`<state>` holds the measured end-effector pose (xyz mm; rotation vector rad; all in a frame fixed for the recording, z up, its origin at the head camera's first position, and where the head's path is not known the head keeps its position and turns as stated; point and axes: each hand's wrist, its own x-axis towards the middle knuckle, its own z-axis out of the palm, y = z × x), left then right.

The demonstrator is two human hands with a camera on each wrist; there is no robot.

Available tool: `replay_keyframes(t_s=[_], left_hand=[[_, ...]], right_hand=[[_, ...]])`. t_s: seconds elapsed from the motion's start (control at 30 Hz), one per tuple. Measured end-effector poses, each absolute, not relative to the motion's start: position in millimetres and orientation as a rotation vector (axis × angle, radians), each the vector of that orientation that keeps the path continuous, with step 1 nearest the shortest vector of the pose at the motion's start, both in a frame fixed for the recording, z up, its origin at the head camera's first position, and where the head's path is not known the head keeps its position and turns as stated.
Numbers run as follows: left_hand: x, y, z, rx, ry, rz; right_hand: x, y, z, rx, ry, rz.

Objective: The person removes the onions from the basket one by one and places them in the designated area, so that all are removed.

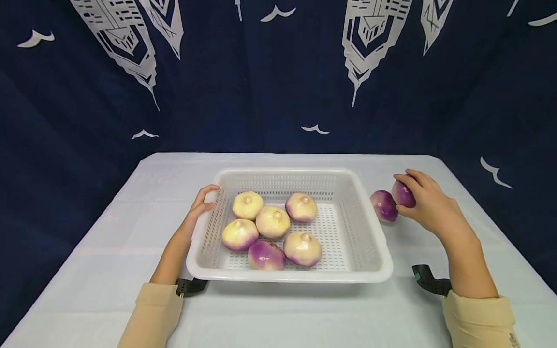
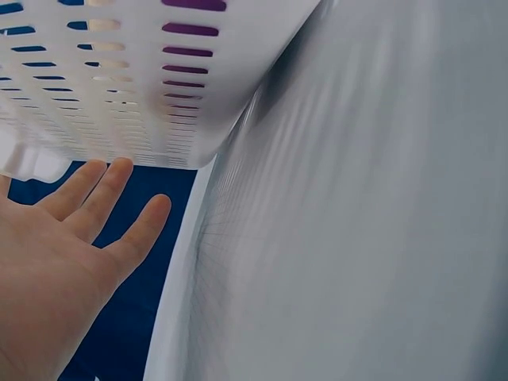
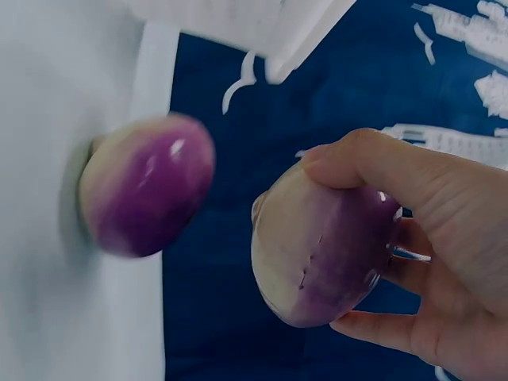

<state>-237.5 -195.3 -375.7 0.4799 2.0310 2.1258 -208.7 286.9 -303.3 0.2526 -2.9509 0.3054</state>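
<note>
My right hand (image 1: 437,210) grips a purple-and-cream turnip (image 3: 305,246) between thumb and fingers, to the right of the basket. In the right wrist view this turnip is held off the table. A second turnip (image 1: 384,208) sits on the table between the held one and the basket's right side. My left hand (image 1: 191,220) is at the left rim of a white plastic basket (image 1: 287,276), its fingers spread and fairly straight in the left wrist view. Inside the basket lie several more turnips (image 1: 272,222), mostly cream side up; one at the front (image 1: 266,256) shows purple.
A white cloth covers the table (image 1: 296,319). Behind it hangs a dark blue curtain (image 1: 261,96) with white building and bird prints. Black wrist mounts (image 1: 428,280) are strapped at both sleeves. The slotted basket wall (image 2: 119,79) stands over the left hand.
</note>
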Motion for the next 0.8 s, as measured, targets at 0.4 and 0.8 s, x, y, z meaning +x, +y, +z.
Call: replay_keyframes(t_s=[0.4,0.8], left_hand=[[-235,-195,-376,0.466,2.02,2.127],[-235,-194,-376,0.469,2.034,2.12]], right_hand=[[-229,314,-330,0.132,-3.085,0.328],[-240,329,-361,0.192,-3.029,0.321]])
